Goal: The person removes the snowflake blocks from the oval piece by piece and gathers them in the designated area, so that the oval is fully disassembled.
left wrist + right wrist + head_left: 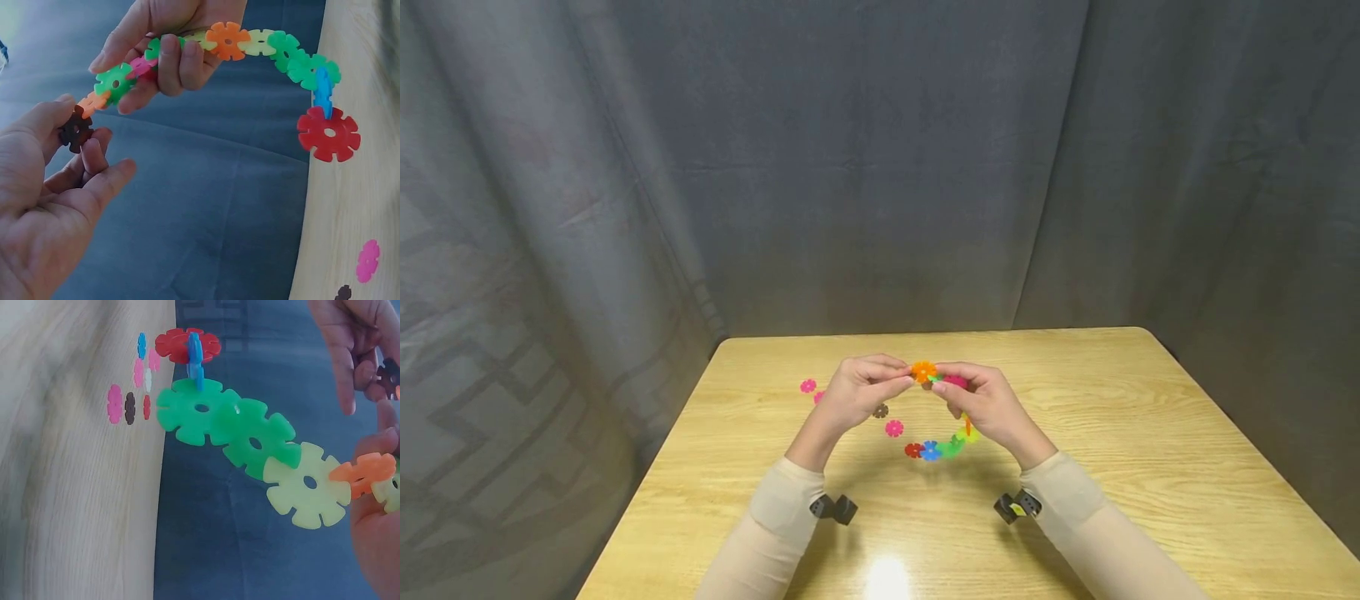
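“Head view gives it best: the chain (957,446) of flower-shaped discs is held up over the table (1150,467). But why like that?”

“To get at its end, I'd say. The left hand (855,393) pinches a dark brown disc (75,139) in its grip, right at one end of the chain, against an orange disc (95,103). Whether the slots are pushed fully together, I can't tell.”

“And the right hand (981,400)?”

“Its grip is curled round the chain a few discs along, probably to steady those thin links. Past it, the chain bends round to a blue disc (323,94) and a red disc (340,140) at its other end (a cheerful tail, that).”

“The loose discs (808,386), then?”

“They lie on the table to the chain's left, among them a pink disc (893,428) near the chain's red end and a loose brown disc (880,411) beyond. Set there, they seem clear of the tail and handy for the left hand.”
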Demonstrator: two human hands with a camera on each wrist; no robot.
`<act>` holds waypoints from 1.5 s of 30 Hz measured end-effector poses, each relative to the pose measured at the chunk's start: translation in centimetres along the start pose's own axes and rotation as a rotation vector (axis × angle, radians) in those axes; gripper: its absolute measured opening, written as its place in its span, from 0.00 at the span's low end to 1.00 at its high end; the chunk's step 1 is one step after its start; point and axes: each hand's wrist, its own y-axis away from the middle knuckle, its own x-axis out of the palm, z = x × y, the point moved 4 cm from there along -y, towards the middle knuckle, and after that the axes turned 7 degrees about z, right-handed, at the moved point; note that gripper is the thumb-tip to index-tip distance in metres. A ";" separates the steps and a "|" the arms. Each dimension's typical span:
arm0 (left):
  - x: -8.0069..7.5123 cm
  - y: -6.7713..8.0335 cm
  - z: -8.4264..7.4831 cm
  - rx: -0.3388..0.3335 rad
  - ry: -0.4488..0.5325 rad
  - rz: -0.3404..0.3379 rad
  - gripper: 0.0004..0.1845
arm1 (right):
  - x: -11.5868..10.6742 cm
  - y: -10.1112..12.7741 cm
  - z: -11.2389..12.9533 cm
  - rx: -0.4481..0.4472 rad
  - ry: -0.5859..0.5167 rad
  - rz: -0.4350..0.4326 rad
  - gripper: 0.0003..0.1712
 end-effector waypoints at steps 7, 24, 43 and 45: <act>0.4 -0.1 -0.1 0.103 0.002 -0.045 0.10 | 0.0 -0.2 0.0 -0.012 0.015 -0.035 0.17; 1.2 -0.3 -0.1 0.030 0.055 -0.085 0.13 | -0.2 0.0 -0.3 -0.008 0.003 -0.012 0.14; 0.2 -0.2 -0.1 0.054 0.009 -0.013 0.08 | -0.2 -0.2 0.1 -0.048 0.032 0.009 0.13; 0.1 -0.3 -0.1 0.058 0.010 -0.012 0.09 | -0.3 -0.2 0.1 -0.047 0.036 0.015 0.13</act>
